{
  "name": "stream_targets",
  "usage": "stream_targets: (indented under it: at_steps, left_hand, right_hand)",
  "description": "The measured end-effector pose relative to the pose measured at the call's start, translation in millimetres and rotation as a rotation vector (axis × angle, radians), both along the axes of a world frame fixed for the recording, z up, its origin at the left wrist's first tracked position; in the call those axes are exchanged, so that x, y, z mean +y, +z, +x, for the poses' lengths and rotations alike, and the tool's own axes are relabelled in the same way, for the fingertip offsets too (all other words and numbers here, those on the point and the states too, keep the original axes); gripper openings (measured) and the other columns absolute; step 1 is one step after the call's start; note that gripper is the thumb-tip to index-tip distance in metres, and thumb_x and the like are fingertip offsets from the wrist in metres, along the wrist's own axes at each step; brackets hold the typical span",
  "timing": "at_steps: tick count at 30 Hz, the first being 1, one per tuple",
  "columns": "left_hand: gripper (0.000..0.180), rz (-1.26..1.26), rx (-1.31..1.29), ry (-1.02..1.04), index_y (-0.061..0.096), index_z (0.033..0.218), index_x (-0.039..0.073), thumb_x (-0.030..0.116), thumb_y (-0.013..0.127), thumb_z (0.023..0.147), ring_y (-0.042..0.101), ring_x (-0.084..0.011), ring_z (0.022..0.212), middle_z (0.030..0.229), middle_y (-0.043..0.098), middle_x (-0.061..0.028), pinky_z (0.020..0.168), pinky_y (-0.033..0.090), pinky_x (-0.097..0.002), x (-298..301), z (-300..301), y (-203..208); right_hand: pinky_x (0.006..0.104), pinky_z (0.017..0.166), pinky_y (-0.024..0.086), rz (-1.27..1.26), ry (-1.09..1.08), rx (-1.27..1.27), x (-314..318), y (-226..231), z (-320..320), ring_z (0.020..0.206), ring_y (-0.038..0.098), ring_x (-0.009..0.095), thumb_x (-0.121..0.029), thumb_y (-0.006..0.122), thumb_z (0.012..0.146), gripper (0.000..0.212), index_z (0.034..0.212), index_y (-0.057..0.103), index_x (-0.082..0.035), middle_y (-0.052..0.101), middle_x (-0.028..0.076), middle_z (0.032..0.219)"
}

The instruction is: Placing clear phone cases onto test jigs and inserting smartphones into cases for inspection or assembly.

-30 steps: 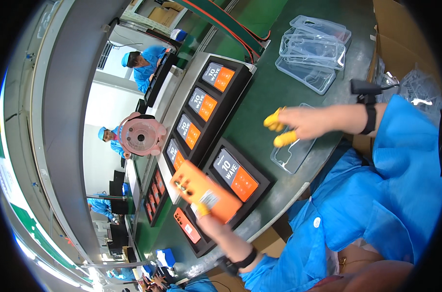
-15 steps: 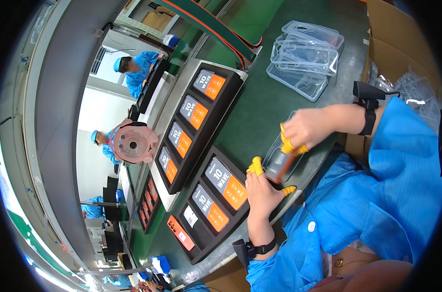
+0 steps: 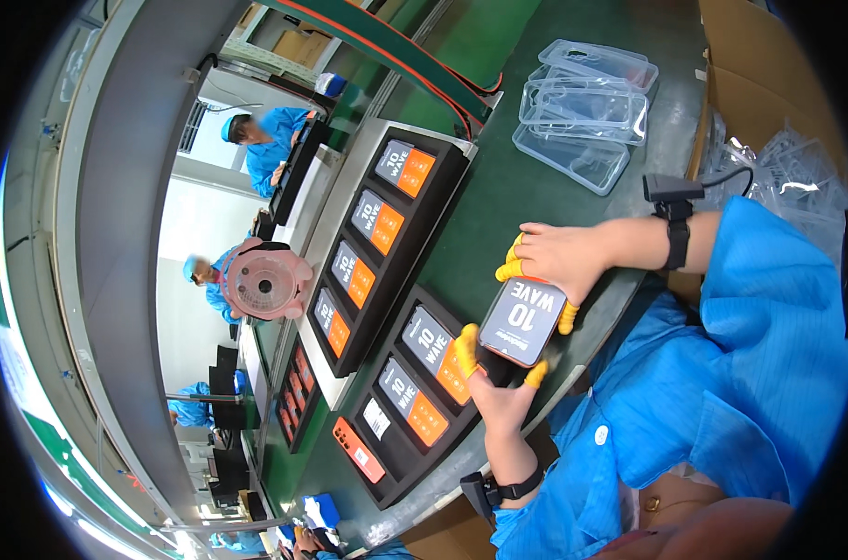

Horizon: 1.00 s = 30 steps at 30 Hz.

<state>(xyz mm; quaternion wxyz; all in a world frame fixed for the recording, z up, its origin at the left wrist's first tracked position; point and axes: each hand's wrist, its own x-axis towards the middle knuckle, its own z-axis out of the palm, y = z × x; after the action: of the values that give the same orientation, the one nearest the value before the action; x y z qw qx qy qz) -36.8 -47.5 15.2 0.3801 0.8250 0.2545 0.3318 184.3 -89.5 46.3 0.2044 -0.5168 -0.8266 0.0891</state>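
Observation:
Between my hands is a smartphone, face up and tilted, its screen covered by a grey printed film with an orange edge showing. My right hand grips its upper end, fingers along the far side and thumb on the near side. My left hand closes on its lower end, with yellow-covered fingertips at the corners. Yellow finger cots cover several fingertips of both hands. I cannot tell whether a clear case is around the phone. A black foam tray beside my left hand holds phones face up and one orange phone back up.
Clear plastic cases lie piled at the top right of the green work surface. Another black tray of phones rests behind. A pink fan stands at left. A cardboard box holds clear plastic pieces. Co-workers sit beyond.
The phone, blurred and edge-on over a clear case before, now lies face up between both hands. The clear case no longer shows separately. My right hand has shifted slightly left.

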Motion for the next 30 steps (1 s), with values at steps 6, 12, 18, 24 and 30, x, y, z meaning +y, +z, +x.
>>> stream_targets:
  at_steps: [6,12,18,24,30]
  left_hand:
    - [0.07,-0.218,-0.185,0.03,0.032,0.108,-0.007,0.028,0.073,0.063,0.041,-0.0149,0.098,0.109,0.042,-0.0128,0.085,0.032,-0.0281,-17.3,-3.0,-21.7]
    - [0.033,-0.234,-0.306,0.184,0.046,0.088,-0.004,0.015,0.067,0.071,0.051,-0.0111,0.076,0.086,0.056,-0.0085,0.071,0.04,-0.0222,-24.1,2.1,-2.9]
    - [0.027,-0.141,-0.18,0.171,0.045,0.099,-0.005,0.005,0.058,0.077,0.051,-0.0109,0.083,0.093,0.055,-0.0079,0.075,0.04,-0.0229,-15.8,-10.7,-3.8]
    - [0.02,-0.175,-0.098,0.241,0.047,0.094,-0.004,0.005,0.057,0.078,0.051,-0.0095,0.081,0.092,0.056,-0.0075,0.074,0.04,-0.0224,-10.2,-7.8,-8.0]
    - [0.028,-0.322,-0.068,0.012,0.046,0.098,-0.003,0.009,0.059,0.077,0.048,-0.0092,0.082,0.09,0.055,-0.0048,0.074,0.038,-0.0225,-2.3,-28.2,9.0]
  right_hand:
    - [0.0501,0.094,0.019,0.464,-0.233,0.087,-5.2,-38.6,-16.9,0.096,0.045,0.031,-0.045,0.071,0.046,0.09,0.117,0.038,-0.001,0.045,0.016,0.097]
    - [0.0476,0.094,0.021,0.526,-0.234,0.087,-15.8,-26.9,-24.9,0.093,0.046,0.033,-0.053,0.069,0.046,0.09,0.114,0.04,-0.001,0.046,0.017,0.098]
    - [0.0341,0.073,0.043,0.173,-0.145,0.208,-0.1,-18.5,-10.8,0.084,0.053,0.027,-0.05,0.067,0.053,0.073,0.106,0.048,-0.003,0.053,0.012,0.094]
    - [0.033,0.06,0.045,0.198,-0.058,0.193,-4.7,-25.2,-0.6,0.07,0.056,0.024,-0.033,0.064,0.065,0.046,0.098,0.053,-0.004,0.052,0.009,0.081]
    - [0.0334,0.056,0.045,0.183,0.057,0.214,-3.2,-25.0,-5.6,0.063,0.055,0.025,-0.034,0.062,0.068,0.052,0.108,0.047,-0.004,0.05,0.008,0.08]
